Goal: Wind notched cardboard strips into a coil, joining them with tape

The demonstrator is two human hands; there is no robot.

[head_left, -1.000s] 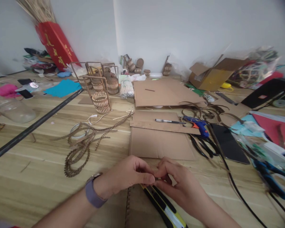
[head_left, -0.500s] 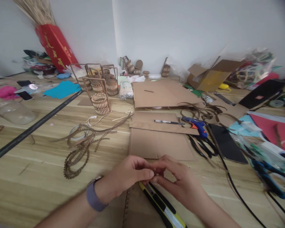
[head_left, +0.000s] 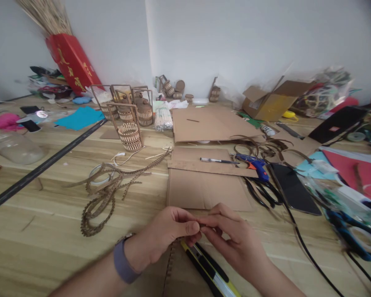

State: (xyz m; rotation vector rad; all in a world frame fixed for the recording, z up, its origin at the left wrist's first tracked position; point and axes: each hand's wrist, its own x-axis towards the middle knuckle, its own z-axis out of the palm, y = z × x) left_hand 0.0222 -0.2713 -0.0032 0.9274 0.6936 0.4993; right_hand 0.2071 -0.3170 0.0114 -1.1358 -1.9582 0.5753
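My left hand (head_left: 170,231), with a watch band on its wrist, is closed in a pinch at the front centre of the table. Fingertip to fingertip with it, my right hand (head_left: 235,235) pinches too. A small dark brown piece shows between the fingertips, too hidden to name. Beneath the hands lies a yellow and black utility knife (head_left: 212,272), on brown cardboard (head_left: 179,276) with a notched edge. Just beyond the hands are flat cardboard sheets (head_left: 207,189), with a pen (head_left: 218,160) on the middle strip.
Notched cardboard strips (head_left: 100,202) lie coiled at left, near small handled baskets (head_left: 130,138). To the right are a blue glue gun (head_left: 256,167), black-handled scissors (head_left: 262,194), a dark phone (head_left: 293,187) and a black cable (head_left: 306,243). An open carton (head_left: 272,99) stands behind.
The right fingers have drawn closer together at the left fingertips, tightening the pinch. Both hands stay in nearly the same place, and the view has shifted slightly.
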